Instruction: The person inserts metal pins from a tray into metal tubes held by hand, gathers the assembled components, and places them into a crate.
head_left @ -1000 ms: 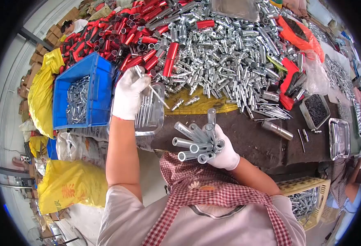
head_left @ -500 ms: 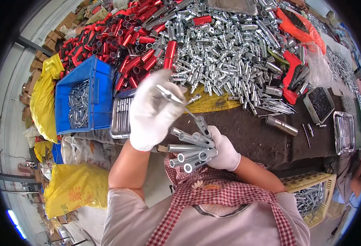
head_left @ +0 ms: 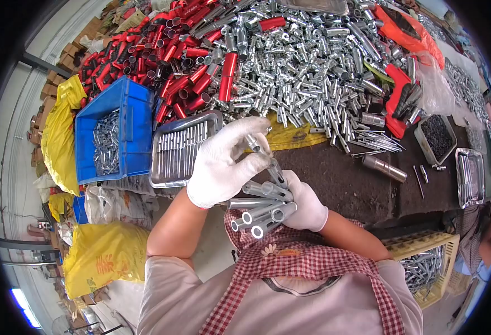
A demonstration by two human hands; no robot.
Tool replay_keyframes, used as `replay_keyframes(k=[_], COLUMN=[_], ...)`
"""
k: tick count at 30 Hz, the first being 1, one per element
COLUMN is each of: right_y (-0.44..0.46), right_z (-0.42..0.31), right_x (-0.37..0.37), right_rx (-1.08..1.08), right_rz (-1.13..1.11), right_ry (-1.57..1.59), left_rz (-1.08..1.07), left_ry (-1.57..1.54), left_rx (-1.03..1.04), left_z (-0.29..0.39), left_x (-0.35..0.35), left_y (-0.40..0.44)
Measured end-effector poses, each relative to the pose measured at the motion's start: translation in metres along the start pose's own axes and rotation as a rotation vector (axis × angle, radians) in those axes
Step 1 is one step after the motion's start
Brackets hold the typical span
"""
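Hidden: the fingers of the left hand (head_left: 217, 170) cover much of the small metal piece (head_left: 253, 143); the tubes' (head_left: 261, 214) far ends vanish inside the right hand (head_left: 308, 206).
Left grip: gloved, pinching the piece between thumb and fingers.
Right grip: gloved, closed around the tubes.
Tube direction: fanned, open ends mostly leftward; the uppermost tube (head_left: 277, 173) tilts up-left, near the left fingertips; contact unclear.
Edges: metal tray (head_left: 153, 159) left of the left hand; bare dark cloth (head_left: 351, 176) beyond the right.

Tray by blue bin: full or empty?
Not empty: the tray holds a row of rods. Cannot tell if full; the left hand hides a corner.
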State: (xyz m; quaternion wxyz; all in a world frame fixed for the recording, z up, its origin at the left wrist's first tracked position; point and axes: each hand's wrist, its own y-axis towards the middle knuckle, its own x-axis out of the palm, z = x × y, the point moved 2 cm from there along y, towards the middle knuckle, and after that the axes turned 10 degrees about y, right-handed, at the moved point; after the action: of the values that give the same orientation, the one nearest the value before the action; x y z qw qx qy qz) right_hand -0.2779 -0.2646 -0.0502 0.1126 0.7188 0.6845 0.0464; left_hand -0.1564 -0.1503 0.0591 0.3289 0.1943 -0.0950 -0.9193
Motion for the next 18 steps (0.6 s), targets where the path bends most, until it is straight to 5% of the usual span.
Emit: replay_keyframes(k=[17,18], right_y=[0.003,0.002], right_z=[0.002,0.003], right_x=[-0.003,-0.003], right_rx=[-0.049,-0.038], right_rz=[-0.059,-0.062], right_ry=[0.066,0.123], left_rz=[-0.125,-0.267], left_ry=[0.118,0.387], left_rx=[-0.05,0.209], left_z=[-0.004,0.002], left_x=[0.006,-0.003], left_y=[-0.001,0.009])
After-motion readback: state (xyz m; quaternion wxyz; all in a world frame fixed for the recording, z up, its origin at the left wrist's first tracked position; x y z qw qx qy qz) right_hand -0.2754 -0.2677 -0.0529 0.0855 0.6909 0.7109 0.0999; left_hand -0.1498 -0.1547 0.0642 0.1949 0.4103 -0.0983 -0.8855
